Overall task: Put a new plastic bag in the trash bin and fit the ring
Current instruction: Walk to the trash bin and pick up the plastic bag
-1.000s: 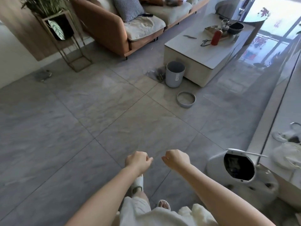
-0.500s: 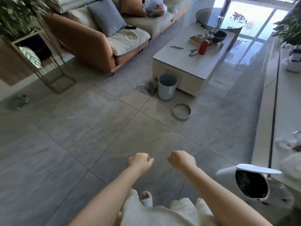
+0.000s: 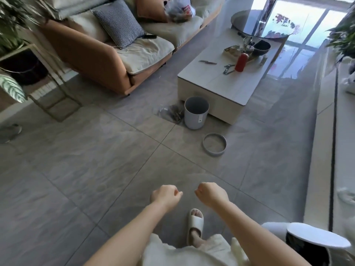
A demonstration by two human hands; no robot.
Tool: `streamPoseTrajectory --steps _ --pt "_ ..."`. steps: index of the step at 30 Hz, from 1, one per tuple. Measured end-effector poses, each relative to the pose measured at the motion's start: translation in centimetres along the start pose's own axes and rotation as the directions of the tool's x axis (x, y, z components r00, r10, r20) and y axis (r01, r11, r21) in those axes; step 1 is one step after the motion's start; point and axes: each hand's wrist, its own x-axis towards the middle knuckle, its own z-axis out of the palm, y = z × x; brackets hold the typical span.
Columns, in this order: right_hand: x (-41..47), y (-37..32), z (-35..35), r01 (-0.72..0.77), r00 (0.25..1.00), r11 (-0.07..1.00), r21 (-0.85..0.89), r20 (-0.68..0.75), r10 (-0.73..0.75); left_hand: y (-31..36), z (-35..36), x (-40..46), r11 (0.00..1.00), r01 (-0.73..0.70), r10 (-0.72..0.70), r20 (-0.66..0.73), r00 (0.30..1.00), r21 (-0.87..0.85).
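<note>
A: Grey tile floor (image 3: 80,169), wide and bare on the near side of the bin (image 3: 196,112). Where does the bin stand?

B: Upright on the floor, its open mouth facing up, just against the near corner of the low white table (image 3: 221,81). Its long axis runs straight up and down. No bag lines it that I can see.

A: And the ring (image 3: 214,144)?

B: Lying flat on the tiles, just to the near right of the bin, apart from it. Its opening faces up as well.

A: What crowds the bin?

B: A crumpled clear bag (image 3: 171,113) lies on the floor touching its left side. Left and beyond the bin is the orange sofa (image 3: 92,54). To the right, a long pale ledge (image 3: 324,131) borders the floor.

A: The hands?

B: Both are held out over the open tiles, well nearer than the bin. The left hand (image 3: 165,195) is curled into a loose fist, gripping nothing visible. The right hand (image 3: 211,192) is the same, fingers folded in, and the two are near but not touching.
</note>
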Motion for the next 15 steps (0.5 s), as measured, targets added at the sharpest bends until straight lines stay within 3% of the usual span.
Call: streamPoseTrajectory --steps 15 --pt "14.4 -0.2 -9.5 0.024 0.999 1.0 0.006 0.022 -0.025 4.2 -7.9 12.9 0.991 0.093 -0.095 -0.027 0.995 -0.094"
